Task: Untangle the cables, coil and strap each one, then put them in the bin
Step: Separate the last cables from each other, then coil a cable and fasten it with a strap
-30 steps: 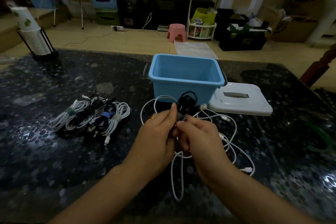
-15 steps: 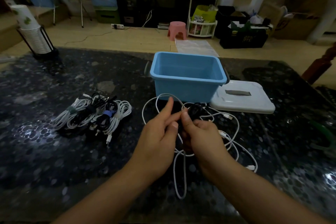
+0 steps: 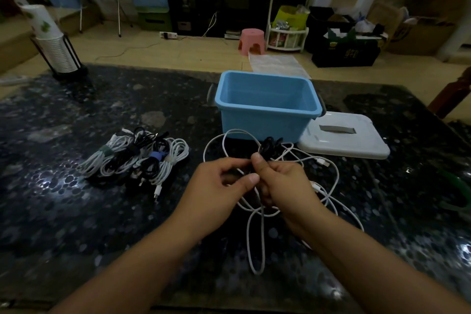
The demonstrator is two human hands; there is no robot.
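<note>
Both hands, left hand [image 3: 216,186] and right hand [image 3: 283,183], pinch the tangled cables [image 3: 270,150] before the blue bin [image 3: 267,109], which holds nothing visible.

A dark speckled stone desk [image 3: 76,211] carries everything. Near the far middle stands an open blue bin [image 3: 267,112], and just right of it a white lid [image 3: 344,140] lies flat, its near-left corner close to the bin's wall. At centre-left lies a bunch of coiled and strapped cables [image 3: 137,158], white and black side by side. In front of the bin loose white cable [image 3: 257,250] trails over the desk towards the near edge. At the far left corner stands a black cup rack [image 3: 63,56] holding stacked paper cups.
</note>
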